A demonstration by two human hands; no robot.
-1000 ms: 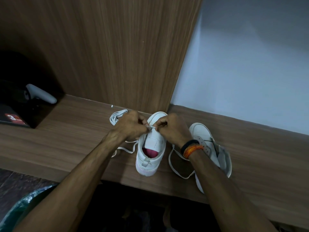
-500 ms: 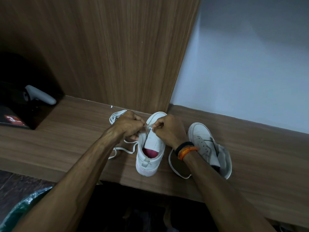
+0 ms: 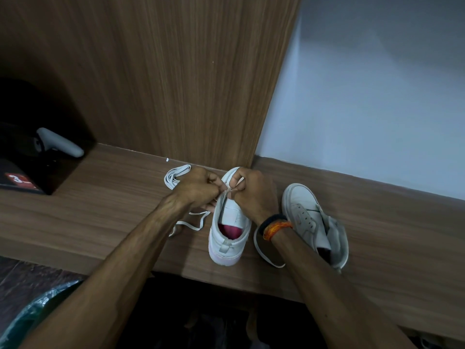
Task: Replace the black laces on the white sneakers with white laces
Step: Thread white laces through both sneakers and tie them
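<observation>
Hands are meeting over the toe end of the nearer white sneaker (image 3: 230,230), which is standing on the wooden surface (image 3: 105,210) with its heel toward the person. The left hand (image 3: 198,188) and the right hand (image 3: 254,195) are each pinching the white lace (image 3: 230,189) with curled fingers, probably so that one is steadying the eyelet row while the other is feeding the tip through. Slack lace is trailing off on both sides of the shoe, which suggests the threading is only at the lowest eyelets. The second sneaker (image 3: 309,217) is lying just to the right, tilted, with no lace that I can make out. A folded bundle of white lace (image 3: 176,175) is waiting behind the left hand, likely for that shoe. No black lace is showing. A wood-grain panel (image 3: 176,79) is rising behind the surface, a pale wall (image 3: 377,96) beside it, and a grey handle-like object (image 3: 60,144) is resting on dark things at far left.
</observation>
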